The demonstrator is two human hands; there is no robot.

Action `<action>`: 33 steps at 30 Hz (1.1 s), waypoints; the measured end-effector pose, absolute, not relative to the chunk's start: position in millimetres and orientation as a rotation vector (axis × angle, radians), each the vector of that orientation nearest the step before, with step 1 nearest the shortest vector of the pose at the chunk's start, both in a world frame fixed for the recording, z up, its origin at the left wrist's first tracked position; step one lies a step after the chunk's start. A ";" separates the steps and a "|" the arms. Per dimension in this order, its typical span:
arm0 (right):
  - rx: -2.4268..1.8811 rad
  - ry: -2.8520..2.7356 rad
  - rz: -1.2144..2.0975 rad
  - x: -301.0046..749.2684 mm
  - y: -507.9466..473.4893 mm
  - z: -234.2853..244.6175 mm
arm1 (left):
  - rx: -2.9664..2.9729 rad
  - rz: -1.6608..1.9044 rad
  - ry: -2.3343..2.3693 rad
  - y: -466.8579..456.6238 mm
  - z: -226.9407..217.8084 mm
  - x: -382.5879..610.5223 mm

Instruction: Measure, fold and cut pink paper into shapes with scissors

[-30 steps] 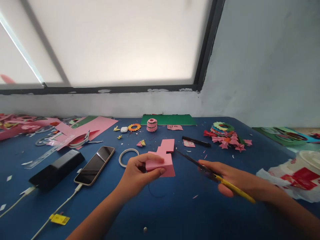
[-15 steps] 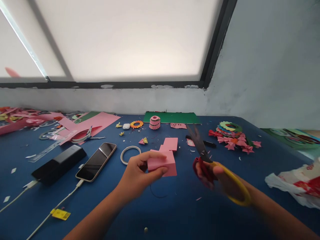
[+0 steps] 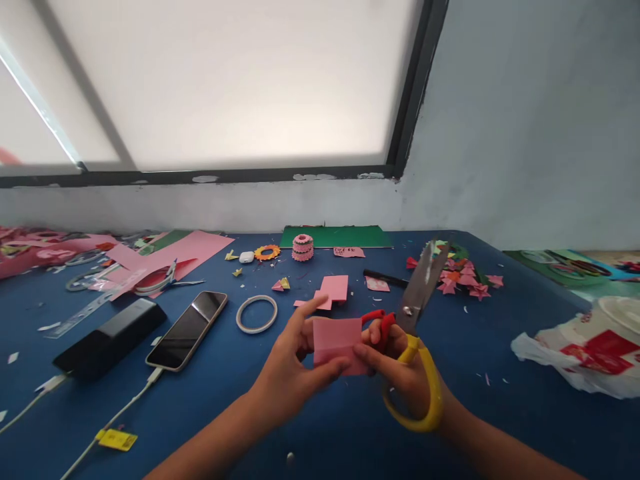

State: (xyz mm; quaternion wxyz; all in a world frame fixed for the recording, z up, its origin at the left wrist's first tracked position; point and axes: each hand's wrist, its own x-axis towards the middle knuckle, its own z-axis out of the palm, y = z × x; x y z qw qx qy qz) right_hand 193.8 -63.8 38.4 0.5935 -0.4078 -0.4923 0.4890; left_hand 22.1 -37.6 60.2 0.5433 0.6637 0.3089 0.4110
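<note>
A creased piece of pink paper is pinched in my left hand, thumb in front and index finger raised above it. My right hand has the scissors hooked on its fingers, with one red and one yellow handle and the blades pointing up and away, slightly parted. The thumb and a finger of that hand also grip the right edge of the pink paper. Just beyond lie several more pink paper pieces on the blue table.
A roll of tape, a phone and a black box-shaped device with cables lie left. Behind are a pink ringed paper stack and green sheet. Paper stars and a bagged cup stand right.
My right hand has moved left with the scissors to meet the pink paper and now holds its right edge. The pink paper has opened from its fold and faces me.
</note>
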 end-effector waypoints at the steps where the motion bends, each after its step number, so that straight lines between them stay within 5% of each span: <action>1: -0.948 -1.144 1.099 194.1 -63.4 36.6 | 1.461 0.968 0.714 -37.2 59.5 24.2; 33: -1.136 -1.256 0.850 197.6 -62.1 28.5 | 1.097 0.910 0.779 -33.1 58.1 33.8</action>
